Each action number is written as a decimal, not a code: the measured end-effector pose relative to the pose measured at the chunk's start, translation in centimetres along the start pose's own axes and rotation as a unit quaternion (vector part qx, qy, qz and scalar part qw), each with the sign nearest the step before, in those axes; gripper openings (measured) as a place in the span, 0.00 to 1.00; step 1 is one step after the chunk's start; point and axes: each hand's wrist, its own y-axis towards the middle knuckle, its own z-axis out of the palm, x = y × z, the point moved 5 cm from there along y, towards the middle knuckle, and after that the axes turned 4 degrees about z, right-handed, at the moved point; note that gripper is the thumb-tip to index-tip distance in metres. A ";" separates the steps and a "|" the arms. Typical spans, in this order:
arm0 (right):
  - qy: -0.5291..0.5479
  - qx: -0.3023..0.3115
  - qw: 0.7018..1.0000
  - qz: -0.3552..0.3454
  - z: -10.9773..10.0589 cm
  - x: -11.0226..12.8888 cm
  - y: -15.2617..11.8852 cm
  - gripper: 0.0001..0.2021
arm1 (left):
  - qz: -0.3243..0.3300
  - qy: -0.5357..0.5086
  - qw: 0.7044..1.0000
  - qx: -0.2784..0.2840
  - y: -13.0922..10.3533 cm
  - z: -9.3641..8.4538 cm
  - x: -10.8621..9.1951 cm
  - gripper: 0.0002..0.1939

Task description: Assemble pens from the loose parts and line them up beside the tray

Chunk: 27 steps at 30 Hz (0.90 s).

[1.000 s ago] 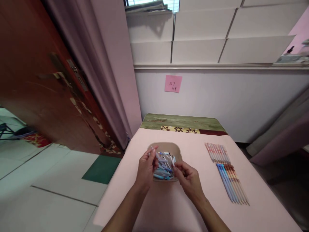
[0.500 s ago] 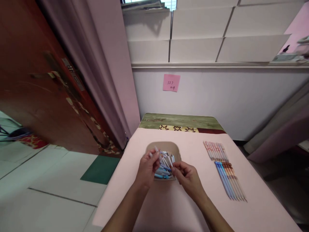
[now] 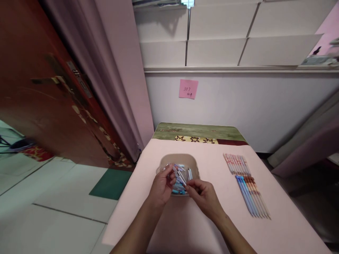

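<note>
On the left, the left grip [image 3: 161,185] is curled in over a tan bin [image 3: 182,159], fingers bunched up, and tbh I can't tell what's in it. The bin has rounded corners and looks like smooth plastic, with a jumble of slim loose pens [image 3: 178,191] inside, mostly blue, lilac and white. The right grip [image 3: 202,191] is pinching a skinny white pen [image 3: 181,177], tilted, over the bin. Half a second ago that pen was further right, so it's closer to the left grip now. Off to the right on the smooth pale pink surface [image 3: 217,160]: reddish pens [image 3: 237,165] lined up on the far side, then blue pens [image 3: 246,197] beside brown-topped pens [image 3: 256,199] nearer.
</note>
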 end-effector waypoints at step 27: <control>-0.192 -0.205 0.929 -0.241 -0.8 3.2 -1.2 0.05 | -0.043 -0.111 0.991 -0.064 -1.0 0.3 2.1 0.09</control>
